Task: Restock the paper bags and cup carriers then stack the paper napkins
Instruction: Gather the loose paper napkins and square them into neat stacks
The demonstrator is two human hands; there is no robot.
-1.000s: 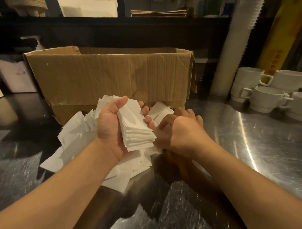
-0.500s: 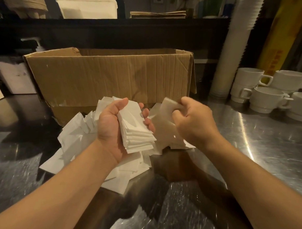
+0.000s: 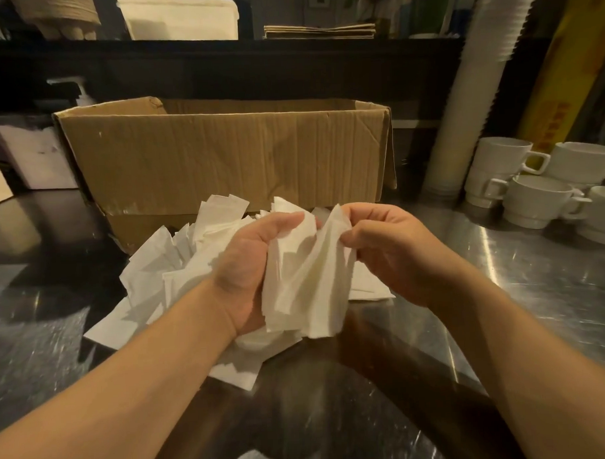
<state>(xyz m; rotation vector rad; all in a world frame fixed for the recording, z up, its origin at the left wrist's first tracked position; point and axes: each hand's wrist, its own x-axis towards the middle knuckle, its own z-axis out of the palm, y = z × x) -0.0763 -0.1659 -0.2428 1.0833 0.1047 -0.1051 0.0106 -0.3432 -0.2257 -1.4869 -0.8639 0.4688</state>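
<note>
Two bare hands met over a steel counter (image 3: 522, 290). Furthest left, loose paper napkins (image 3: 152, 279) lay scattered on the counter in front of a cardboard box (image 3: 223, 153). Next, the left hand (image 3: 247, 265) curled its fingers round a stack of napkins (image 3: 296, 281), held upright just above the loose ones. Against the stack's right side, the right hand (image 3: 394, 253) pinched a single napkin (image 3: 332, 249) between thumb and fingers, pressing it to the stack. Further right stood a tall column of paper cups (image 3: 468, 96), then white mugs (image 3: 540, 193) stacked near the edge.
</note>
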